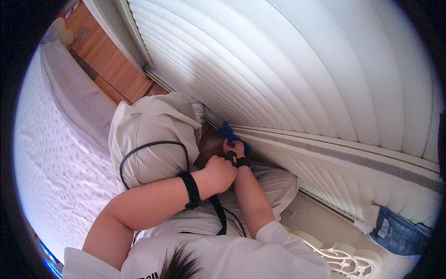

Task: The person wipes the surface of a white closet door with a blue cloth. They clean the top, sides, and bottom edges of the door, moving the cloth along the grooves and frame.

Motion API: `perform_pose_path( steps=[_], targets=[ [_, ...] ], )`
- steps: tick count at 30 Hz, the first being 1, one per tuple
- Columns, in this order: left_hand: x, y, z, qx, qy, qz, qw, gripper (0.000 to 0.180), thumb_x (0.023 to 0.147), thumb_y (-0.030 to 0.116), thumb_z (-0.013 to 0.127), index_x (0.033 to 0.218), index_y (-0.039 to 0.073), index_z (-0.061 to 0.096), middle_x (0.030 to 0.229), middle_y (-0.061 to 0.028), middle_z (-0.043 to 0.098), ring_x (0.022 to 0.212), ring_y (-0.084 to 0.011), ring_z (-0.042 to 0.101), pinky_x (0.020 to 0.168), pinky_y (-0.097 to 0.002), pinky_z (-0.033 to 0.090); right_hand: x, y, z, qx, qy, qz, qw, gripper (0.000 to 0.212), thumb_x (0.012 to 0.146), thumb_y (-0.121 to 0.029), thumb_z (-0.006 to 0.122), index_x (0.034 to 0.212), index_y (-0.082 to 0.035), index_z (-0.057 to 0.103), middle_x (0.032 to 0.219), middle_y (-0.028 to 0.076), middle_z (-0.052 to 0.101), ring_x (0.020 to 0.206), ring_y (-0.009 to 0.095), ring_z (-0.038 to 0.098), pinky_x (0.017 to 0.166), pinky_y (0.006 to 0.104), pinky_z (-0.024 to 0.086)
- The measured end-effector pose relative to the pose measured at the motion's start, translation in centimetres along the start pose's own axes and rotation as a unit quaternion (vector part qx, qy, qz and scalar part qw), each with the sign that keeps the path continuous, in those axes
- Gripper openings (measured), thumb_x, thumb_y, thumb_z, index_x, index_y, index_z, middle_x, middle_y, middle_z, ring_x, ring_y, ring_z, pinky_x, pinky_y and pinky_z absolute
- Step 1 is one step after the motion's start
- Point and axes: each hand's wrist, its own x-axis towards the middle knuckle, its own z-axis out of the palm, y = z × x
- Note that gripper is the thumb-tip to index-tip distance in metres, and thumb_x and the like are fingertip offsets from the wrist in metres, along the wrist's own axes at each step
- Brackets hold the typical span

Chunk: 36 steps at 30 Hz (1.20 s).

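**Blue cloth (225,129) in the right hand (234,147), close against white slatted panels (297,69)**

In the head view, the cloth sat near the middle of the dial, just toward twelve o'clock. It was deep blue, soft and bunched, with one crumpled peak past the fingers and another fold along the outer side of the hand; the rest was hidden. The right hand had its fingers bent round the cloth. The left hand (220,175), just toward six, was curled at the black band (240,162) on the right wrist; whether it pinched the band I could not tell.

The panels filled the dial from twelve to four, and a pale rail with a grey strip (385,168) ran from the cloth toward four. The cloth lay right by that rail's near end. A knee in light trousers (153,125) closed off ten o'clock, leaving only a narrow, shadowed gap between it and the panels. Beyond the knee, a flowered bedsheet (60,162) spread at nine and reddish-brown wood (109,51) showed toward eleven. Cream scrollwork (346,255) bordered the floor strip (313,216) near five.
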Motion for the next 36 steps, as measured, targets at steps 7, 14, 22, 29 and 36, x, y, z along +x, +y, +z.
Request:
perform_pose_path(
  steps=[7,14,22,29,36],
  targets=[
    [-0.6,-0.4,0.9,0.004,-0.012,0.000,1.000,0.016,0.078,0.018,0.055,0.086,0.007,0.064,0.086,-0.0127,0.066,0.080,-0.0285,0.065,0.067,-0.0412,0.050,2.9,1.0,-1.1,0.016,0.013,-0.009,1.000,0.012,0.076,0.001,0.048,0.083,0.008,0.055,0.081,0.020,0.059,0.073,0.026,0.058,0.069,0.0362,0.053],
    [1.2,1.1,-1.3,0.020,-0.067,0.035,0.997,0.021,0.078,0.019,0.056,0.087,0.006,0.069,0.092,-0.0138,0.068,0.085,-0.0298,0.066,0.072,-0.0416,0.052,4.3,-8.5,-6.1,-0.334,-0.111,-0.150,0.924,0.020,0.079,0.006,0.041,0.096,0.005,0.050,0.094,0.018,0.055,0.081,0.028,0.054,0.074,0.0399,0.053],
    [0.3,-1.3,-0.7,0.058,-0.102,-0.011,0.993,0.024,0.080,0.023,0.055,0.086,0.005,0.070,0.090,-0.0144,0.069,0.085,-0.0308,0.067,0.071,-0.0437,0.054,-16.0,-0.4,5.5,0.075,0.028,-0.102,0.992,0.035,0.075,0.011,0.038,0.105,-0.004,0.049,0.100,0.013,0.050,0.088,0.026,0.049,0.069,0.0387,0.049],
    [1.1,-1.5,-0.7,-0.028,-0.144,-0.069,0.987,0.038,0.085,0.031,0.052,0.105,0.001,0.066,0.109,-0.0167,0.064,0.103,-0.0337,0.060,0.083,-0.0447,0.049,-31.8,-0.5,7.5,0.055,-0.227,0.013,0.972,0.035,0.076,0.006,0.045,0.111,0.005,0.048,0.107,0.020,0.052,0.086,0.028,0.053,0.070,0.0324,0.054],
    [2.1,-2.5,-0.7,-0.044,-0.122,0.000,0.992,0.036,0.085,0.032,0.053,0.103,0.004,0.066,0.100,-0.0197,0.065,0.097,-0.0370,0.060,0.081,-0.0446,0.048,-42.0,0.9,8.8,0.016,-0.356,-0.047,0.933,0.043,0.084,0.001,0.050,0.125,0.009,0.039,0.125,0.024,0.041,0.096,0.026,0.054,0.075,0.0293,0.054]
  ],
)
